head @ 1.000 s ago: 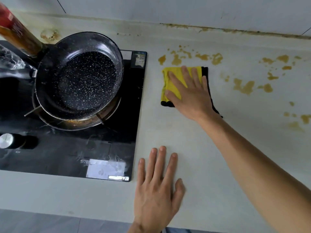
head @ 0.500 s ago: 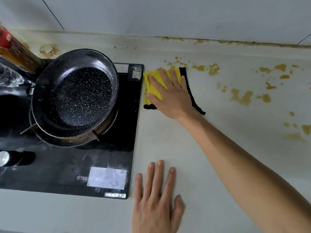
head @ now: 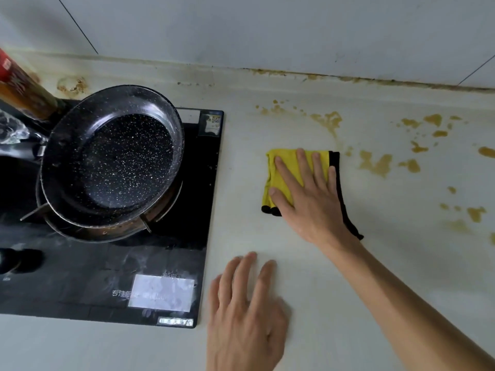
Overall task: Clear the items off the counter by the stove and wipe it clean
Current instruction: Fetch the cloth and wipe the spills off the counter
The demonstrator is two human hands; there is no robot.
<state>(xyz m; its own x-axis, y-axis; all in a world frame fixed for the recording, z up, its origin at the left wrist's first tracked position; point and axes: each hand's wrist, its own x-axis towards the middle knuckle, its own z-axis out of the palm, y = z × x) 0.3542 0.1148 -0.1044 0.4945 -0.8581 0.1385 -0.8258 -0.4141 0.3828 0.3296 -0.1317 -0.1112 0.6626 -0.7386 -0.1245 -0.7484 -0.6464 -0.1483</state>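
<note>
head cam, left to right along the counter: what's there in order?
Bottle → frying pan on the stove → yellow cloth under the right hand → brown stains. Left hand left out: overlaps.

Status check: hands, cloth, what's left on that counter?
Right hand flat on yellow cloth, pressing it to the counter. Left hand flat on counter, empty. Brown stains unwiped right of the cloth. Nothing blocking.

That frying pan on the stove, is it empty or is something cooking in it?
Empty. The frying pan shows only its bare speckled black bottom, with no food or liquid visible inside.
</note>
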